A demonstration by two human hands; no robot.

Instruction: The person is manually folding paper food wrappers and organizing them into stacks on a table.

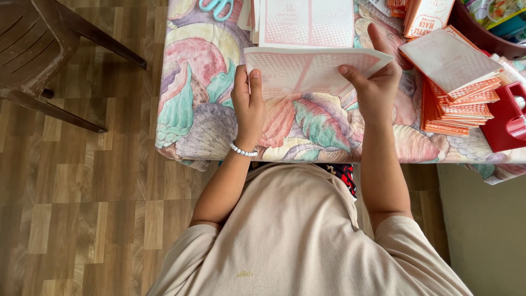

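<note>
In the head view, a folded sheet of red-printed paper (pixel 312 68) sits in the upper middle of the frame above a table with a flowered cloth (pixel 203 109); the left hand (pixel 247 104) pinches its left edge and the right hand (pixel 375 87) grips its right side, thumb underneath and fingers on top. Flat sheets of the same print (pixel 304 22) lie just beyond it, turquoise scissors (pixel 215 7) at the top edge, and a stack of orange-red folded pieces (pixel 457 93) at right beside a red holder (pixel 509 118). A brown plastic chair (pixel 38 49) stands upper left on the wood floor.
</note>
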